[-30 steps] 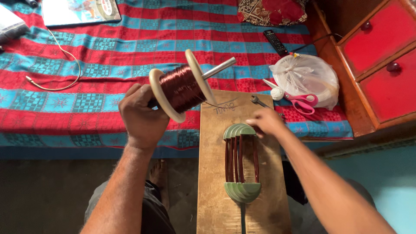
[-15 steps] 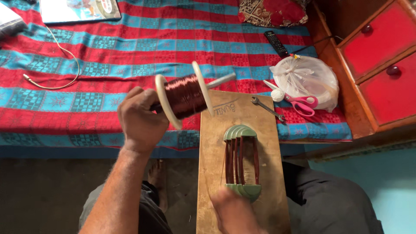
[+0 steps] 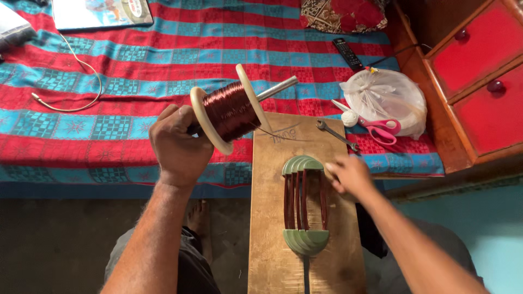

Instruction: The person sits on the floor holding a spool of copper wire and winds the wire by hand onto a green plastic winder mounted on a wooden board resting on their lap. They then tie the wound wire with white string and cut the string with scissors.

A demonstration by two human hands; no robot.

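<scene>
At frame centre, the left hand (image 3: 177, 147) has its fingers wrapped around the spool of copper wire (image 3: 231, 113); the right hand (image 3: 348, 175), blurred, grip unclear, touches the green winding former (image 3: 304, 204) lower right

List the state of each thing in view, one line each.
left hand: raised, gripping the spool's rod
wire spool: tilted, wound with copper wire
right hand: blurred, at the former's right edge
coil former: flat on the board, wire in its grooves
wooden board: lying flat
wrench: lying loose
scissors: closed
plastic bag: knotted shut
drawers: shut
</scene>
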